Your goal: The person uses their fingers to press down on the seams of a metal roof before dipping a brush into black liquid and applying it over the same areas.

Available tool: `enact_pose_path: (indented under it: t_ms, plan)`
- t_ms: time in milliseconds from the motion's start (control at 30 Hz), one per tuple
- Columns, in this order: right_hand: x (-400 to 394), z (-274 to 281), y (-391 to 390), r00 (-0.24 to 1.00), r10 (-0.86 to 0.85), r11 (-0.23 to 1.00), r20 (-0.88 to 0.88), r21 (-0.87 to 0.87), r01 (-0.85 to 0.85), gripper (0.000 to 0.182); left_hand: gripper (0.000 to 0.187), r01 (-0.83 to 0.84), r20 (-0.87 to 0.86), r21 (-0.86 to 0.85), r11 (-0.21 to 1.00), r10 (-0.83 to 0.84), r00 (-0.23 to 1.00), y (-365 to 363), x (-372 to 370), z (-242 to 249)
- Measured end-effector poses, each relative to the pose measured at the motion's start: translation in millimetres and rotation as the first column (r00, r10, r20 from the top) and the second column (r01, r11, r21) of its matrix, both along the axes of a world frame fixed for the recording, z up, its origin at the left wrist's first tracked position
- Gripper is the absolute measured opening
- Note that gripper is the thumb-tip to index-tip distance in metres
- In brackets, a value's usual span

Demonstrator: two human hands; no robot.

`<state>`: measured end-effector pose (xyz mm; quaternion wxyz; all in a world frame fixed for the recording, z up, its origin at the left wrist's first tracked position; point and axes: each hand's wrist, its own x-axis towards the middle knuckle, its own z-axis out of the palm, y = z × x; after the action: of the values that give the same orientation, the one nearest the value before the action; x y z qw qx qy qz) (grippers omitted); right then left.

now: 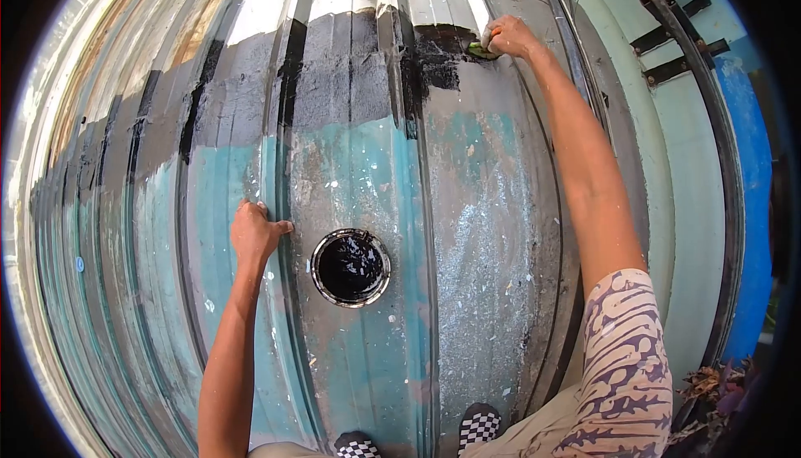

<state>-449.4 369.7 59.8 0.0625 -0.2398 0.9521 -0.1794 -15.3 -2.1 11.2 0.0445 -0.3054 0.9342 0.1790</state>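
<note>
My right hand [506,37] is closed round a paintbrush [479,50], whose green part shows just below the fingers. The brush touches the roof at the right end of a fresh black patch [442,53]. Lower left, my left hand [257,231] leans on a raised rib of the corrugated metal roof [476,283], with its thumb spread away and nothing held. To the right of that hand stands a round open can [314,281] of glossy black paint [354,264], its rim smeared with black.
A dull black painted band [338,83] crosses the roof, bare pale metal above, worn teal below. My checkered shoes [479,426] stand at the bottom. Beyond the roof's right edge are a pale green wall [680,166], dark metal brackets [674,59], a blue panel [751,208] and plants [722,387].
</note>
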Motion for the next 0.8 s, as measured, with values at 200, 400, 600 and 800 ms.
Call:
enact_pose_path:
  t_ms: [200,400,600,800]
  plan:
    - [30,49,-15,0.89,-0.132,0.989,0.437,-0.002,0.147,0.021,0.042,-0.024,-0.038,0.012,1.0,0.025,0.999,4,-3,1]
    - [32,-6,-18,0.978,-0.148,0.988,-0.148,-0.063,0.14,0.02,0.042,-0.022,-0.022,0.015,1.0,0.022,1.0,1,-1,-1]
    - [43,16,-17,0.82,0.122,0.76,0.56,-0.584,0.286,0.03,0.043,-0.016,-0.048,0.009,1.0,0.016,0.999,2,-2,-2]
    - [35,-3,-42,0.854,-0.361,0.92,-0.373,0.003,0.391,0.019,0.043,-0.027,-0.022,0.014,1.0,0.027,0.999,0,2,-4]
